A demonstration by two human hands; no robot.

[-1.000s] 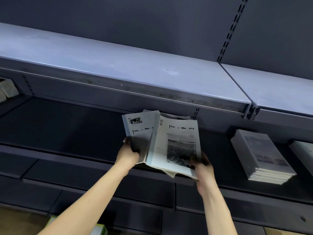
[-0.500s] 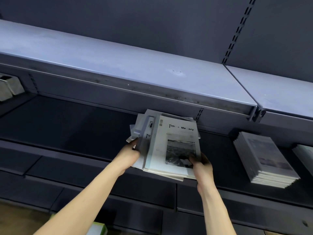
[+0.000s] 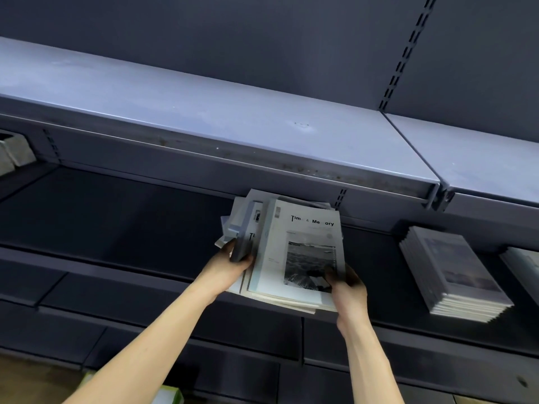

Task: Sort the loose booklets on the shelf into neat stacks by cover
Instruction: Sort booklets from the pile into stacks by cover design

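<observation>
A loose pile of white booklets (image 3: 294, 252) lies on the dark lower shelf (image 3: 131, 223). The top one reads "Time & Memory" above a black-and-white photo. My left hand (image 3: 230, 265) grips a few booklets tilted up on edge at the pile's left side. My right hand (image 3: 345, 287) pinches the lower right corner of the top booklet, thumb on the cover. A neat stack of booklets with a grey picture cover (image 3: 450, 272) sits further right on the same shelf.
A pale grey upper shelf (image 3: 204, 118) overhangs the pile closely. Another stack (image 3: 525, 266) shows at the right edge. Pale boxes (image 3: 14, 154) sit at the far left. A green-and-white item (image 3: 169, 396) lies low on the floor.
My left hand has swung its booklets from flat and face-up to standing on edge against the pile. The pile has settled lower onto the shelf under my right hand.
</observation>
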